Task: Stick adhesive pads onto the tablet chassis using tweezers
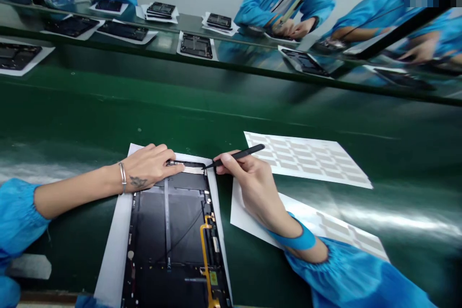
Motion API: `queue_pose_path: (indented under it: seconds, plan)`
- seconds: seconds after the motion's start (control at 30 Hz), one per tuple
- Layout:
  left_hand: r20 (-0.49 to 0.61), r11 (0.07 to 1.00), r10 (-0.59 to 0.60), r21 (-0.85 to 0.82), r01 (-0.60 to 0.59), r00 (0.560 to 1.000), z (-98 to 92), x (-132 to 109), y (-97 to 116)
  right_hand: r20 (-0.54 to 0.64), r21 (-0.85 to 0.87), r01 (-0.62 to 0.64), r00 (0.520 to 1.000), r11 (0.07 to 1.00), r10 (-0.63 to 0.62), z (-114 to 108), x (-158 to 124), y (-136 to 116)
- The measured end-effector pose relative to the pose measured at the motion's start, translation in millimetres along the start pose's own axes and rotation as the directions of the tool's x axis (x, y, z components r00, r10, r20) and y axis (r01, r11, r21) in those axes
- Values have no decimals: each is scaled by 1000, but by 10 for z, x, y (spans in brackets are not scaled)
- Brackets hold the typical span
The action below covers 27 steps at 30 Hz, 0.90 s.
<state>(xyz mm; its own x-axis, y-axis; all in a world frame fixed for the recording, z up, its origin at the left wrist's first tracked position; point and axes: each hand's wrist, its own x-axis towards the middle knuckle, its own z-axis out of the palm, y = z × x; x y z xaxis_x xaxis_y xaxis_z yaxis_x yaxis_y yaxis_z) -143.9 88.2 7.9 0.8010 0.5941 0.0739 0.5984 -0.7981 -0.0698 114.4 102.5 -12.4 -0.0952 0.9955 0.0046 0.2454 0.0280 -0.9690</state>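
Observation:
An opened tablet housing (184, 240), black inside with an orange flex cable (205, 255), lies on white paper before me. My left hand (149, 168) rests over its far left corner, fingers curled, one digit pressing the left end of a pale strip (194, 170) along the top. Between the fingers of my right hand (254, 180) are slim, black, pointed tweezers (240, 154). Their tip touches or nearly touches the strip's right end. The underside of my left hand is hidden.
Two white sheets with grey adhesive patches lie to the right, one farther back (306, 159), one (346, 228) partly under my right forearm. On a raised glass shelf (249, 57) sit several tablet housings on paper. Co-workers in blue sleeves (256, 0) work behind it.

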Motion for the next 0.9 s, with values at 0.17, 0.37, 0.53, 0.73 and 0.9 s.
queue_pose_path:
  seconds: [0.17,0.37,0.53,0.73,0.9]
  plan:
    - [-2,1000,10,7,-10,1000,16,-10,-12,5,13,18,1000,1000,-19,4,-1,21]
    - [-24,1000,19,-7,-19,1000,37,-31,-20,14,-21,30,999,999,-30,-6,10,43]
    - [-3,1000,-1,-2,1,1000,34,-22,-15,15,-55,50,999,997,-50,4,26,34]
    - [87,998,-4,58,-1,996,-47,14,-29,33,-85,105,994,991,-103,33,29,-52]
    - [221,990,-31,139,0,975,-150,219,28,-9,-23,71,997,997,-72,36,81,-78]
